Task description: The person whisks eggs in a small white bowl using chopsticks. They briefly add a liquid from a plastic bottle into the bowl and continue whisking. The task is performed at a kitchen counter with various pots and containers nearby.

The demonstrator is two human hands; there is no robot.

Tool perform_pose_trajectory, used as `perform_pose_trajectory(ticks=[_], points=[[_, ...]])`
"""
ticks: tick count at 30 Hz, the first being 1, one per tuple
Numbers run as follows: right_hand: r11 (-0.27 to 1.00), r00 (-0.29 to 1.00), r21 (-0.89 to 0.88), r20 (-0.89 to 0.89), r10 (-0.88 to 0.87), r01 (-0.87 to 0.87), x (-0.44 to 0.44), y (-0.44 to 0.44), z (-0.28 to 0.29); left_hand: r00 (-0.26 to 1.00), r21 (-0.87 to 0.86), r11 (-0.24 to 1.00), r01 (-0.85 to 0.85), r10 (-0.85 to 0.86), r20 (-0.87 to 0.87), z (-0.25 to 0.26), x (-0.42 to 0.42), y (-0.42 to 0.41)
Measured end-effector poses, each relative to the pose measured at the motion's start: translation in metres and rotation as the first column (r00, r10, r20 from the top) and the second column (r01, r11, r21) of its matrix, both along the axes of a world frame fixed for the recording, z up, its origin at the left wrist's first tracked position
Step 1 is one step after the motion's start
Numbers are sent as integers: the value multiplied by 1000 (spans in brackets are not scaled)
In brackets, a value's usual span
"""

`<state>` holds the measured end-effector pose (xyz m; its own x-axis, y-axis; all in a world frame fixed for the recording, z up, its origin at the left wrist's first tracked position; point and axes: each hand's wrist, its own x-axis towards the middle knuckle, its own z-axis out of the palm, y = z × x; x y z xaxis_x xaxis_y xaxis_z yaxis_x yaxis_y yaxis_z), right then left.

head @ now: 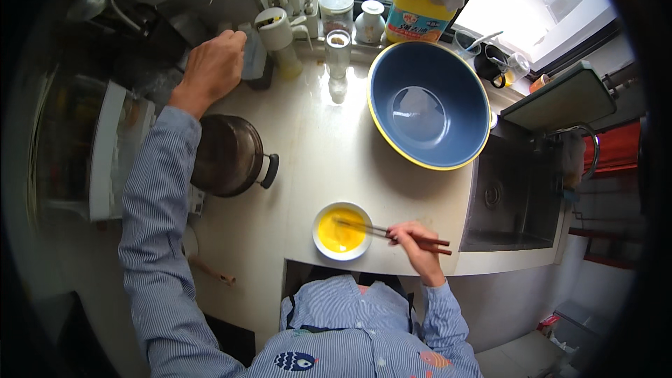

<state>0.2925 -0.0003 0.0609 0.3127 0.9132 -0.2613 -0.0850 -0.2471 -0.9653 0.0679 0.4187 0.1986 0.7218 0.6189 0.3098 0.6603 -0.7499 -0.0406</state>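
Observation:
A pair of dark chopsticks (431,244) is in my right hand (419,247). Their far ends dip into beaten egg (341,231) in a white bowl (317,245) near the counter's front edge; the tips look blurred. My left hand (212,65) is raised at the back left with its fingers curled, and its palm side is hidden, so whether it holds anything is unclear. Beside its fingers stand a clear bottle with dark contents (257,65) and a white-topped container (275,31). Below that hand, partly behind my sleeve, sits a dark metal pot (236,155) with a black handle.
A large blue basin (428,110) with a yellow rim rests on the counter (315,168) by the sink (509,199). A tall glass jar (337,58), a white jar (370,23) and a yellow detergent jug (420,16) line the window. A rolling pin (212,270) lies at left.

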Motion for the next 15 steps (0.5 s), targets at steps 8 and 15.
perform_pose_trajectory(ticks=[8,15], points=[[997,996,49,-65,57,-54,18,3,-6,943,-510,832,218,-45,330,-9,-18,-193],[984,992,123,29,126,-129,20,0,-10,941,-646,757,98,140,307,-94,-19,-329]])
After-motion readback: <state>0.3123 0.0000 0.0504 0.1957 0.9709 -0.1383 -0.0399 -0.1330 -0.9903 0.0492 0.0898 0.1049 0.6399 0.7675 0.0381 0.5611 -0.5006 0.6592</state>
